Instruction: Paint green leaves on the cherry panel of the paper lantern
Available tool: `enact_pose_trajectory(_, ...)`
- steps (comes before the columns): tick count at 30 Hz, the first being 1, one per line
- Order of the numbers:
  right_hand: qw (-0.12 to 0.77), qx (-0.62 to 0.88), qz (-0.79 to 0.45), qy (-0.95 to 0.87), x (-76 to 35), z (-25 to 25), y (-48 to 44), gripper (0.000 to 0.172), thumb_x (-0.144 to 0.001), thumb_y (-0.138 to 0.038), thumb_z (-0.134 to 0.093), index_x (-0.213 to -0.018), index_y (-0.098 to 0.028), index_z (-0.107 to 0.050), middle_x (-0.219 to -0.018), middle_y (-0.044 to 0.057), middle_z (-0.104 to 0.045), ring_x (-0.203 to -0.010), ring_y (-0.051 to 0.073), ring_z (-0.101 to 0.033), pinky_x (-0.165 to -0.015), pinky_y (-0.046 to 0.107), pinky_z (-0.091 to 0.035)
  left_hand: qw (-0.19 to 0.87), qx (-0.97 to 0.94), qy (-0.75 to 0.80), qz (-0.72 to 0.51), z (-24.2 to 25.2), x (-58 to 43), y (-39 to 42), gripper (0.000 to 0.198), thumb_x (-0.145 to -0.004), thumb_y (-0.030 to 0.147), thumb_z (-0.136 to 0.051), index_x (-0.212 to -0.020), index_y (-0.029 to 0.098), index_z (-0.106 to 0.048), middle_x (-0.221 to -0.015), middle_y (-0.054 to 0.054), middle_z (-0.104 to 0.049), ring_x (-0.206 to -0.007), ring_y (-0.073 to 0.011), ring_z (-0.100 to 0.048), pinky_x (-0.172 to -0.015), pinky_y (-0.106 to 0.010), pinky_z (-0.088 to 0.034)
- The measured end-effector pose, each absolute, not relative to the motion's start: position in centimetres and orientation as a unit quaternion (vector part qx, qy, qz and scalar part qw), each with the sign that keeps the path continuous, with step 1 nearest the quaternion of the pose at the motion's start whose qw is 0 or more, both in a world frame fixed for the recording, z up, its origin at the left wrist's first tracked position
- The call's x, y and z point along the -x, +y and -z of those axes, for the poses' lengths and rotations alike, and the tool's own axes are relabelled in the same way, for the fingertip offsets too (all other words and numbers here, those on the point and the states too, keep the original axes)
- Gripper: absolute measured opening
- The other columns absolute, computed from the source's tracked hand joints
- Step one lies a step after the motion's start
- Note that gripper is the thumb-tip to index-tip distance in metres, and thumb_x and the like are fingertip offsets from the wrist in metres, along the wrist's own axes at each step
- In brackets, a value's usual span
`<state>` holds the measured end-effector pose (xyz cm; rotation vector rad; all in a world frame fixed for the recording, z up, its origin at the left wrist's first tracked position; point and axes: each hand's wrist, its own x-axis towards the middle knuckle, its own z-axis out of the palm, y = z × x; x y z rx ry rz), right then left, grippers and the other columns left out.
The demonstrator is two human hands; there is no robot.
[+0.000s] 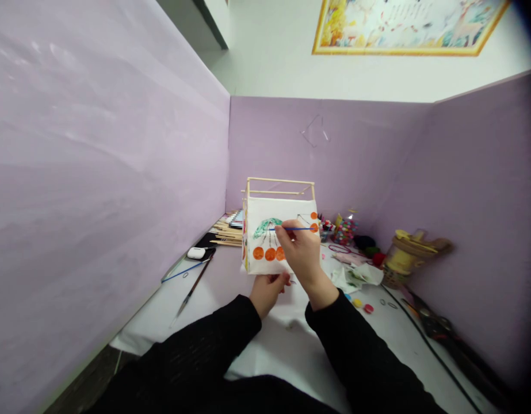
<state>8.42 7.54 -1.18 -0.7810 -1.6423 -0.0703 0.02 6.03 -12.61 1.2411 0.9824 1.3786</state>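
A box-shaped lantern [259, 267] of thin wooden sticks with white panels stands upright before me. Orange discs and a green leaf shape [262, 228] with thin dark lines are painted on its front. My right hand [302, 253] pinches a thin blue paintbrush [306, 229] held nearly level. The brush tip points left over the green leaf; whether it touches the panel I cannot tell. Below, my left hand [268, 292] is closed at the lantern's bottom edge, its fingers partly hidden there. The right hand covers part of the painted discs.
Left lie wooden sticks [228, 233], a white earphone case [196, 252], another blue brush [183, 271] and a brown-handled brush [198, 287]. Right are a jar of colourful balls [346, 230], crumpled tissue [360, 276], small paint pots [368, 309] and a tool holder [398, 261]. Purple partitions [334, 155] enclose the table.
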Motion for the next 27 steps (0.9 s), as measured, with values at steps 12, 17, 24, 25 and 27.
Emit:
enact_pose_trajectory(12, 0.611, 0.334, -0.068, -0.714, -8.79, 0.9, 7.65, 0.017, -0.087, -0.035, -0.055, -0.08, -0.019, -0.059, -0.061, -0.002, -0.06, -0.054, 0.011, -0.056, -0.053, 0.021, -0.043, 0.496, -0.516, 0.402, -0.571, 12.65, 0.16, 6.06, 0.039, -0.069, 0.053, -0.066, -0.067, 0.015, -0.06, -0.06, -0.002, -0.058, -0.05, -0.01, -0.044, -0.051, -0.025, -0.036)
enact_pose_trajectory(17, 0.638, 0.339, 0.014, -0.691, -9.04, 0.72, 7.95, 0.014, -0.086, -0.029, -0.052, -0.082, -0.019, -0.06, -0.074, 0.002, -0.066, -0.063, 0.013, -0.061, -0.063, 0.024, -0.049, 0.495, -0.521, 0.406, -0.564, 12.59, 0.23, 5.98, 0.041, -0.068, 0.055, -0.065, -0.065, 0.015, -0.059, -0.059, -0.002, -0.057, -0.05, -0.0098, -0.044, -0.05, -0.025, -0.036)
enact_pose_trajectory(24, 0.621, 0.334, 0.089, -0.703, -8.69, 1.17, 8.07, 0.013, -0.087, -0.025, -0.049, -0.084, -0.02, -0.061, -0.075, 0.003, -0.066, -0.066, 0.014, -0.062, -0.068, 0.026, -0.051, 0.497, -0.517, 0.41, -0.563, 12.43, 0.12, 5.93, 0.04, -0.069, 0.054, -0.065, -0.062, 0.015, -0.058, -0.058, -0.002, -0.056, -0.049, -0.0098, -0.043, -0.05, -0.025, -0.036)
enact_pose_trajectory(25, 0.618, 0.331, 0.093, -0.707, -8.58, 1.29, 8.09, 0.013, -0.087, -0.025, -0.049, -0.084, -0.02, -0.061, -0.076, 0.003, -0.067, -0.067, 0.014, -0.063, -0.069, 0.027, -0.052, 0.497, -0.519, 0.41, -0.563, 12.4, 0.12, 5.94, 0.04, -0.069, 0.054, -0.065, -0.062, 0.015, -0.058, -0.058, -0.002, -0.056, -0.049, -0.0098, -0.043, -0.05, -0.025, -0.036)
enact_pose_trajectory(27, 0.612, 0.321, 0.096, -0.717, -8.33, 1.55, 8.14, 0.014, -0.088, -0.025, -0.049, -0.086, -0.02, -0.062, -0.078, 0.004, -0.068, -0.069, 0.015, -0.063, -0.072, 0.028, -0.052, 0.496, -0.517, 0.409, -0.566, 12.41, 0.12, 5.97, 0.04, -0.069, 0.055, -0.065, -0.064, 0.015, -0.059, -0.058, -0.002, -0.057, -0.05, -0.01, -0.044, -0.05, -0.026, -0.036)
